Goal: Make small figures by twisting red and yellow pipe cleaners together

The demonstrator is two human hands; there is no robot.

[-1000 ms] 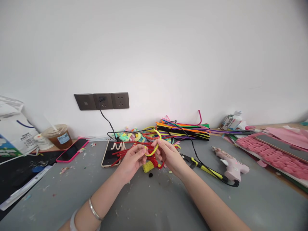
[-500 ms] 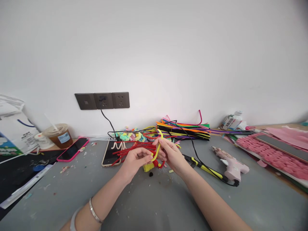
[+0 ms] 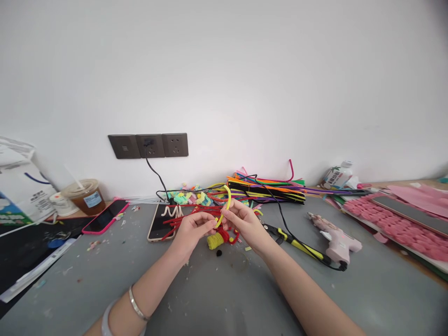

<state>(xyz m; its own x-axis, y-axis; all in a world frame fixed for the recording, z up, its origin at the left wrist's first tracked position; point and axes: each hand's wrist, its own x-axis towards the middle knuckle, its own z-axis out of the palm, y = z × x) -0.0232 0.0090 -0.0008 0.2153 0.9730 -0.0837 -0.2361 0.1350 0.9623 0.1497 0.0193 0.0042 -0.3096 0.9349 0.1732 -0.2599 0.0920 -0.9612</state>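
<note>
A curved yellow pipe cleaner [image 3: 228,198] runs between my two hands above the table. The fingertips of my left hand [image 3: 196,229] pinch its lower end. My right hand [image 3: 244,223] pinches it higher up, and its free tip curls upward past the fingers. Just below and behind the hands lies a yellow wound coil [image 3: 216,240] with red pieces beside it, partly hidden by my fingers. A small black pompom-like bit [image 3: 219,253] sits in front of the coil. Red pipe cleaners [image 3: 175,219] lie behind my left hand.
A phone [image 3: 159,224] lies left of the red pipe cleaners. Bundled coloured pipe cleaners [image 3: 269,189] rest against the wall. On the right are a pink glue gun [image 3: 338,240], a yellow-black corded tool [image 3: 301,245] and pink braided material [image 3: 402,224]. A drink cup [image 3: 86,198] stands left.
Both hands have shifted slightly left, and my right hand has slid lower along the yellow pipe cleaner. Its free tip now stands more upright and leans left.
</note>
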